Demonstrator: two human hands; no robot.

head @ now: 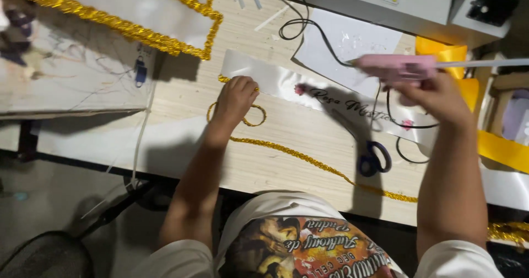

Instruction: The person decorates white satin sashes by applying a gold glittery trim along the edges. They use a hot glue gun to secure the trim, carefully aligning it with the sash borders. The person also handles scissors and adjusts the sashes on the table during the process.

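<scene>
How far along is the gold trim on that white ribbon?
Barely started. Left hand presses gold cord at the end of the white ribbon; only that corner looks trimmed. Right hand holds a pink glue gun above the ribbon. Most cord trails loose across the table, and the scissors lie idle.

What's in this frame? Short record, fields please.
surface: light wooden table
left hand: pressing gold braid trim at the end of a white satin ribbon
right hand: holding a pink glue gun above the ribbon
nearby: blue-handled scissors, black cable, yellow ribbon
</scene>
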